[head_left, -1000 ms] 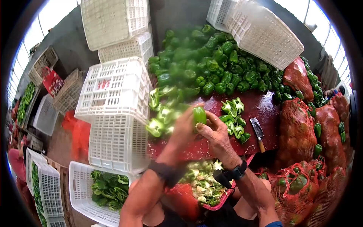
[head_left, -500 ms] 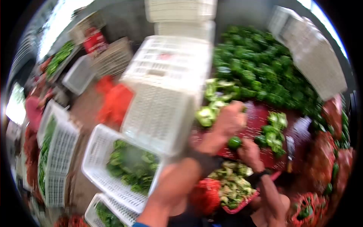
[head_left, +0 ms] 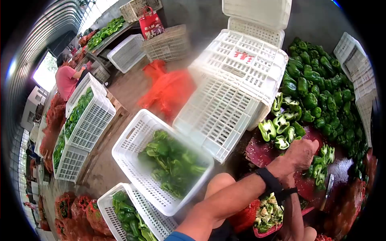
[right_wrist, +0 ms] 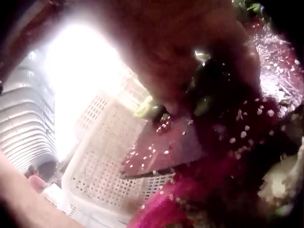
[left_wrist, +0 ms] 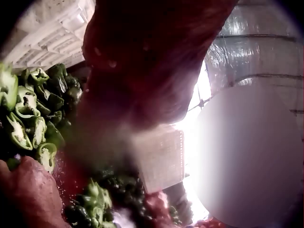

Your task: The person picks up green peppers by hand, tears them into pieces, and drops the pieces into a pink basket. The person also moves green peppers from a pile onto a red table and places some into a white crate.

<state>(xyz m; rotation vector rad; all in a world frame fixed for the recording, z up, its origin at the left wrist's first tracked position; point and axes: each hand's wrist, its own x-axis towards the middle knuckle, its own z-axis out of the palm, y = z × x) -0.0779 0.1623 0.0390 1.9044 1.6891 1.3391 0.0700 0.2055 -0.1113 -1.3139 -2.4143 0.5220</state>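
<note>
In the head view my left hand (head_left: 301, 155) is curled above the red board (head_left: 259, 152); whatever lies inside its fingers is hidden. My right hand (head_left: 288, 180) is mostly covered by the left wrist. The right wrist view has the right hand (right_wrist: 175, 42) dark and close, its fingers around a dark green pepper (right_wrist: 209, 88). The left hand (left_wrist: 137, 61) fills the top of the left wrist view, with a green blur by its fingertips. Cut pepper halves (head_left: 281, 124) lie left of the hands, and more cut pieces (head_left: 319, 166) to the right.
A knife (head_left: 329, 186) lies on the board's right side. Whole peppers (head_left: 317, 84) are heaped behind. Stacked white crates (head_left: 219, 110) and a crate of peppers (head_left: 124, 142) stand to the left. Trimmings fill a pink container (head_left: 273, 229). A person in pink (head_left: 66, 82) sits far left.
The head view has swung left, bringing in more crates and the seated person. My hands, earlier together at one pepper, separated and now overlap in view, the left in front of the right.
</note>
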